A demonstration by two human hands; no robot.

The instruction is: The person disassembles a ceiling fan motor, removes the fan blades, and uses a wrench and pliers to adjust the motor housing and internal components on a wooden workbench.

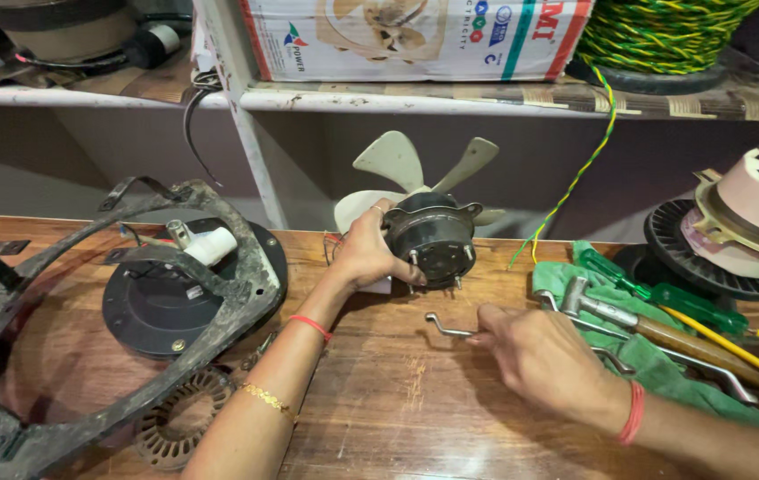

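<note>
**Fan motor and bent rod in hand on a wooden bench**

- Left hand [363, 253]: closed around the near left side of the fan motor [434, 238], holding it on its side at bench centre.
- Fan motor: black round body, studs pointing toward the viewer; cream blades [394, 160] on its far side.
- Right hand [539, 354]: fingers pinched on a bent metal rod [446, 327] lying on the bench [397, 409], just near of the motor.
- Right of the hand: green cloth [655, 364] carrying a hammer [619, 316] and a green screwdriver [664, 293].
- Far right: a cream motor part [757, 209] on a black ribbed disc [664, 240].
- Left: a black metal frame [68, 356] around a black round housing [161, 307] with a white fitting [210, 244]; a stator ring [179, 431] near it.
- Far shelf [450, 100]: carton [415, 36], spool of green-yellow wire [664, 31].
</note>
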